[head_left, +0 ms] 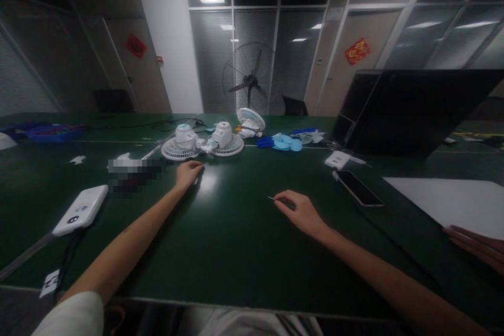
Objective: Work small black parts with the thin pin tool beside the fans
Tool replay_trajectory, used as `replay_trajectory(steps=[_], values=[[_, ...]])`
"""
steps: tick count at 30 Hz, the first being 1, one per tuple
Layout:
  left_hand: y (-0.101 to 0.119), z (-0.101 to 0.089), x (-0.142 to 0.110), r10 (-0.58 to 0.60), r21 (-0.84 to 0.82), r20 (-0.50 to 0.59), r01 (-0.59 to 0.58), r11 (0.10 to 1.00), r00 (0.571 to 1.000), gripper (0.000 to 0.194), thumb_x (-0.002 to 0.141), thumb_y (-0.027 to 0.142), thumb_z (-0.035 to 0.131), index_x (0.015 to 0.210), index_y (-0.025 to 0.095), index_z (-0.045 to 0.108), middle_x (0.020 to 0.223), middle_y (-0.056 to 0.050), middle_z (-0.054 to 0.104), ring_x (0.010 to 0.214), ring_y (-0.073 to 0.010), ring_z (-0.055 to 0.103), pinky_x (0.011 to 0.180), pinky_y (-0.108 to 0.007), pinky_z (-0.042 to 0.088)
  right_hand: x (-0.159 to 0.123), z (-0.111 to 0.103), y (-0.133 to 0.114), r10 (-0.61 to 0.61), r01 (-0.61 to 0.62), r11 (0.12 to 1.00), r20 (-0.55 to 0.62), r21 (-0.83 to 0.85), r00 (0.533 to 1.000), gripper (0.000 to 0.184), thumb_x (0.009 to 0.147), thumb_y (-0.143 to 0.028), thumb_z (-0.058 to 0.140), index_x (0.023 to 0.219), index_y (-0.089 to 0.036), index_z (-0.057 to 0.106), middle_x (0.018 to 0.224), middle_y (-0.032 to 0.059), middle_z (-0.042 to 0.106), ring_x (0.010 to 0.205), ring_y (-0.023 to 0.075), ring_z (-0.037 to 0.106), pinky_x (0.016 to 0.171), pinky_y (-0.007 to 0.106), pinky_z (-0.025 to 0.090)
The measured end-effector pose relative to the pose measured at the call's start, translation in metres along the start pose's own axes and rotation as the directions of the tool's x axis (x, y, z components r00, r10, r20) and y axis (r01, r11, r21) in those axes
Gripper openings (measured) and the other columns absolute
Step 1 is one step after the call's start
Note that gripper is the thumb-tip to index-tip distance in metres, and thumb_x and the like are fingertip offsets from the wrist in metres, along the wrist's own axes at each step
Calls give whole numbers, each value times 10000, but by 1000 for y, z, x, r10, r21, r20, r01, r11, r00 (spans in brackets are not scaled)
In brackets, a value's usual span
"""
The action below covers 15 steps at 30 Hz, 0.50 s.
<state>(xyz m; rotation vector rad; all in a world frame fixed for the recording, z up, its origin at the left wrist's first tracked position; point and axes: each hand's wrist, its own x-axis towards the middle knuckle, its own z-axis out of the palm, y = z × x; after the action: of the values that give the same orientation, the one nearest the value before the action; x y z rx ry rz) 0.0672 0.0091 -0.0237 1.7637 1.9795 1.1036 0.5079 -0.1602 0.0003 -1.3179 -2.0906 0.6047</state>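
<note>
My right hand (pixel 301 210) is closed around a small screwdriver (pixel 289 203) with a dark handle; its thin metal shaft points left, above the green table (pixel 236 252). My left hand (pixel 187 174) has its fingers pinched together just in front of the small white fans. What those fingers hold, if anything, I cannot make out. One white fan (pixel 181 153) lies grille down behind my left hand. A second white fan (pixel 227 147) lies grille down beside it, and a third white fan (pixel 251 119) stands tilted further back.
Blue gloves (pixel 265 142) and a light-blue plastic piece (pixel 287 143) lie behind. At left are a white power bank (pixel 81 210) and a blue basket (pixel 53 134). On the right are a phone (pixel 360 189), a white box (pixel 337 159), a monitor (pixel 417 110), a white sheet (pixel 449 202) and another person's hand (pixel 478 247).
</note>
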Motion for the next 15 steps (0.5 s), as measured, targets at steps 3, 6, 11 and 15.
replay_trajectory(steps=[3, 6, 11, 15], values=[[2, 0, -1, -3, 1, 8, 3, 1000, 1000, 290, 846, 362, 720, 1061, 189, 810, 1035, -104, 819, 1010, -283, 762, 904, -333, 554, -1, -1, -1, -2, 2, 1000, -6, 3, 1000, 277, 1056, -445, 570, 1163, -239, 720, 1153, 55, 713, 1045, 233, 675, 892, 371, 561], [4, -3, -2, -1, -1, 14, 1, 1000, 1000, 267, 845, 349, 710, 1037, 188, 800, 1049, -106, 815, 1030, -282, 756, 914, -333, 549, 0, 0, -1, -1, 1, 1000, -7, -3, 1000, 278, 1057, -441, 569, 1170, -234, 718, 1157, 58, 711, 1046, 233, 675, 893, 370, 557], [23, -9, -16, 98, -53, 103, -93, 994, 990, 302, 849, 348, 708, 1083, 167, 769, 1069, -125, 797, 1009, -284, 744, 907, -356, 555, -1, 1, 0, -17, 17, 999, 14, -26, 1000, 289, 1065, -446, 548, 1182, -233, 706, 1157, 58, 704, 1041, 233, 673, 881, 366, 556], [66, 13, -57, 325, -191, 314, -276, 942, 892, 396, 840, 338, 756, 1209, 198, 727, 1049, -76, 788, 951, -238, 731, 869, -341, 564, -3, 1, -5, -76, 79, 996, 63, -46, 995, 253, 1056, -425, 575, 1205, -263, 699, 1167, 38, 696, 1021, 215, 674, 862, 338, 557]])
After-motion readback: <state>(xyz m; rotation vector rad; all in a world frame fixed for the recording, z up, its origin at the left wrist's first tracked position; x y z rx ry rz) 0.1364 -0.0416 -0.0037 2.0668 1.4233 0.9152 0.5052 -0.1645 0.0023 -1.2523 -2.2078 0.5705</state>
